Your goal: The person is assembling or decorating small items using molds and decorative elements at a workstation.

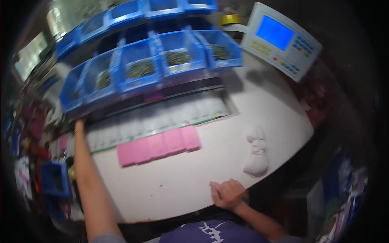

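Note:
My left arm stretches far to the left side of the white table (pixel 178 182). My left hand (pixel 80 123) is at the far end of a long pale tray (pixel 158 116), just under the leftmost blue bin (pixel 75 91); its fingers are hidden and blurred. My right hand (pixel 229 193) rests at the table's near edge with its fingers curled in, and nothing shows in it. Between the hands and the tray lies a row of several pink blocks or packets (pixel 158 146), side by side. A bunched white bundle (pixel 256 156), perhaps cloth, lies beyond my right hand.
Two tiers of blue bins (pixel 139 73) stand at the back; several hold small dull-green or greyish pieces. A control panel (pixel 279 40) with a blue screen and coloured keys stands at the far right. More blue bins (pixel 56 178) are beside the table's left edge.

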A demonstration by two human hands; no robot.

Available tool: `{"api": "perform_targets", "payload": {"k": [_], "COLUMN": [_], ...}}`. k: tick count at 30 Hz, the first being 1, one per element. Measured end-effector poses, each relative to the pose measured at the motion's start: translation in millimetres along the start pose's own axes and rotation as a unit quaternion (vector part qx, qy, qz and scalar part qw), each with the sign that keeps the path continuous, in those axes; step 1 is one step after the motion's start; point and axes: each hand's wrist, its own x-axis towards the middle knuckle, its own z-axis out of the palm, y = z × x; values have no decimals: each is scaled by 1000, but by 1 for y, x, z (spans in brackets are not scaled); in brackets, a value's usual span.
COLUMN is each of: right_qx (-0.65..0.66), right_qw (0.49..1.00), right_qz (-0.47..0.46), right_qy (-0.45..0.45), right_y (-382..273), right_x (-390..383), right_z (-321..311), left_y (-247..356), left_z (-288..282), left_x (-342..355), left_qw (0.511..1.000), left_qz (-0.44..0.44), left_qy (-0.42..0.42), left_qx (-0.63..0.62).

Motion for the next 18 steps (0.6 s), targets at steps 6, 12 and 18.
{"api": "perform_targets", "payload": {"k": [6,12,18], "right_qx": [-34,-32,21], "right_qw": [999,999,1000], "right_qz": [22,5,23], "right_qy": [14,15,0], "right_y": [-6,-4,0], "right_x": [-5,-5,17], "right_z": [-6,-8,-4], "left_y": [-19,-58,3], "left_z": [45,35,-9], "left_x": [-10,-13,-32], "left_qw": [998,983,983], "left_qz": [48,25,-33], "left_qy": [29,25,-75], "left_qx": [23,179,164]}}
